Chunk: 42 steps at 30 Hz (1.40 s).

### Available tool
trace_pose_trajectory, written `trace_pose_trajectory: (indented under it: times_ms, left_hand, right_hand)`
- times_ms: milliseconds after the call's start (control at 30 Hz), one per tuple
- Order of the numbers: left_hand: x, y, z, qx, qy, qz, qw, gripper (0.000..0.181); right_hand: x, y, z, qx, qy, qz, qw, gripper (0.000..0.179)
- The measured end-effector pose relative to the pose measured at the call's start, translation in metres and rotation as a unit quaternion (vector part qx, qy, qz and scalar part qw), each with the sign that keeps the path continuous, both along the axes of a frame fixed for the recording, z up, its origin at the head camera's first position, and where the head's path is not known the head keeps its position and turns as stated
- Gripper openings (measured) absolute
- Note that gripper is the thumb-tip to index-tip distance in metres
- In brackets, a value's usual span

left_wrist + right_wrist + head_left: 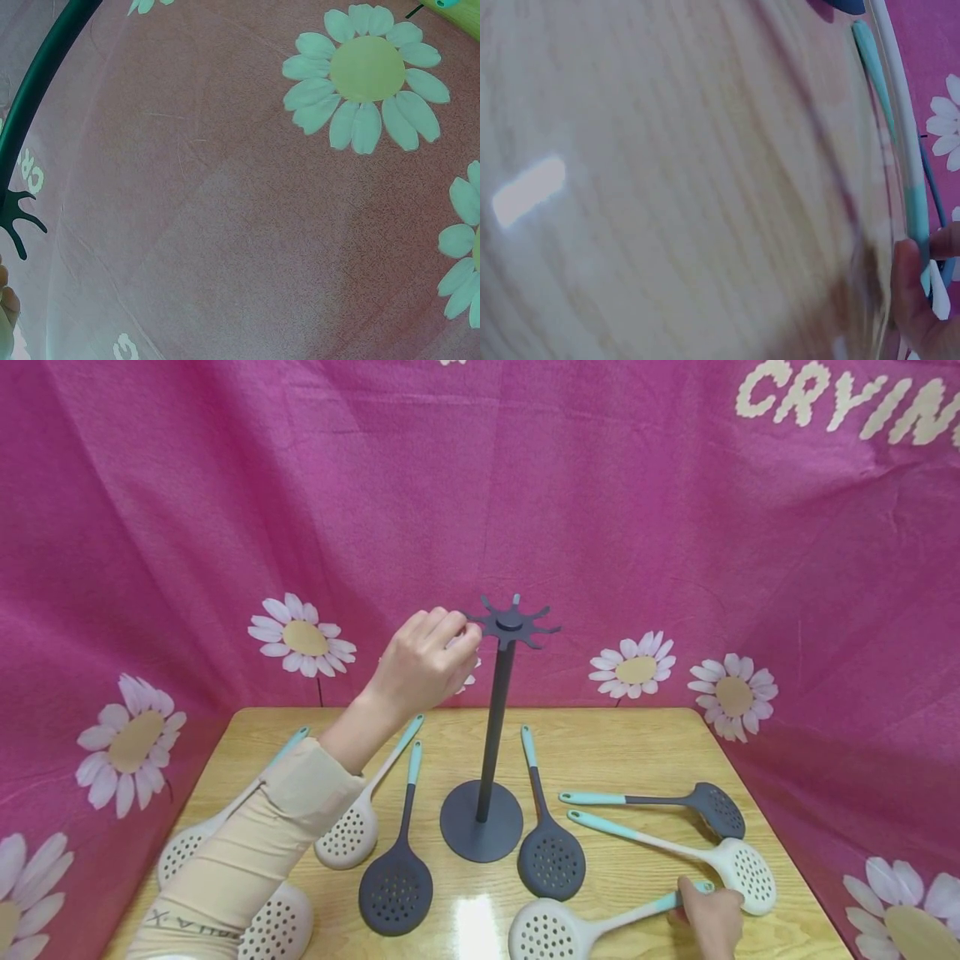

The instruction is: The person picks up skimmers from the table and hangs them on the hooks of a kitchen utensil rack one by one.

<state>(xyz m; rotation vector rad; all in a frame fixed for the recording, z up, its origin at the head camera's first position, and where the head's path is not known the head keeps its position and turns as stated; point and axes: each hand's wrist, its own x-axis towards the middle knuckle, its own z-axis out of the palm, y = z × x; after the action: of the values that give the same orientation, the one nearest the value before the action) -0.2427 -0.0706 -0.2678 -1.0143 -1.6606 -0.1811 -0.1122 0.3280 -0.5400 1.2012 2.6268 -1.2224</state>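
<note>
A dark utensil stand has a round base and a ring of hooks on top. My left hand, fingers curled, grips the stand at the left side of that ring. Only its fingertips show at the left edge of the left wrist view, just by the hooks. At the front right, my right hand pinches the turquoise handle end of a white skimmer. In the right wrist view, thumb and finger of the right hand close round that handle.
Right of the stand lie a dark skimmer, another dark skimmer and a white skimmer. On the left are a dark skimmer and several white skimmers, partly under my left sleeve. Pink cloth surrounds the wooden table.
</note>
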Motion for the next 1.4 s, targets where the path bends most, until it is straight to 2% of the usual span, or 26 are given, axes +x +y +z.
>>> trace_pose_trajectory:
  times_ms: [133,200,267,433,467,533,600,633,800,900,1000,1100,1233,1333,1400]
  left_hand:
    - [0.0,0.0,0.0,0.0,-0.001,-0.002,1.0,0.006]
    - [0.0,0.0,0.0,0.0,-0.002,-0.001,1.0,0.006]
    - [0.0,0.0,0.0,-0.001,-0.002,-0.001,1.0,0.007]
    - [-0.001,0.0,0.0,0.0,-0.002,-0.001,1.0,0.009]
    - [-0.001,0.0,-0.001,0.001,-0.002,-0.001,1.0,0.009]
    - [-0.001,0.0,-0.001,0.001,-0.001,0.0,1.0,0.008]
    - [0.0,0.0,-0.001,0.001,0.0,0.001,1.0,0.007]
    - [0.0,0.0,0.0,0.001,0.0,0.001,1.0,0.006]
    - [0.0,0.0,0.0,0.001,0.002,0.0,1.0,0.007]
    - [-0.001,0.0,-0.001,0.002,0.002,0.0,1.0,0.008]
    - [-0.001,0.0,-0.001,0.003,0.001,-0.001,1.0,0.007]
    - [-0.001,0.0,-0.001,0.003,0.002,-0.001,1.0,0.006]
    - [-0.001,0.0,-0.002,0.004,0.004,0.002,1.0,0.007]
    - [-0.001,0.0,-0.001,0.005,0.005,0.006,1.0,0.008]
    - [0.0,0.0,-0.002,0.006,0.005,0.007,0.9999,0.008]
  right_hand:
    - [-0.005,-0.001,0.002,0.002,0.059,-0.04,0.9975,0.066]
    - [-0.011,0.003,-0.003,0.001,0.084,-0.058,0.9948,0.063]
    - [-0.019,0.011,-0.015,-0.003,0.109,-0.067,0.9918,0.061]
    - [-0.045,0.042,-0.058,0.023,0.157,-0.061,0.9855,0.064]
    - [-0.05,0.046,-0.062,0.024,0.171,-0.061,0.9831,0.063]
    - [-0.056,0.049,-0.058,0.007,0.196,-0.052,0.9791,0.063]
    - [-0.058,0.043,-0.039,-0.01,0.221,-0.043,0.9742,0.06]
    - [-0.057,0.038,-0.026,-0.03,0.245,-0.034,0.9685,0.056]
    - [-0.043,-0.005,0.062,-0.023,0.283,0.006,0.9588,0.049]
    - [-0.04,-0.023,0.104,-0.015,0.296,0.017,0.9548,0.049]
    - [-0.045,-0.031,0.127,-0.013,0.325,0.021,0.9453,0.048]
    - [-0.052,-0.035,0.142,-0.006,0.349,0.023,0.9368,0.046]
    - [-0.063,-0.045,0.163,-0.024,0.381,0.037,0.9236,0.046]
    - [-0.071,-0.052,0.179,-0.038,0.412,0.057,0.9085,0.048]
    - [-0.076,-0.057,0.189,-0.043,0.438,0.071,0.8953,0.049]
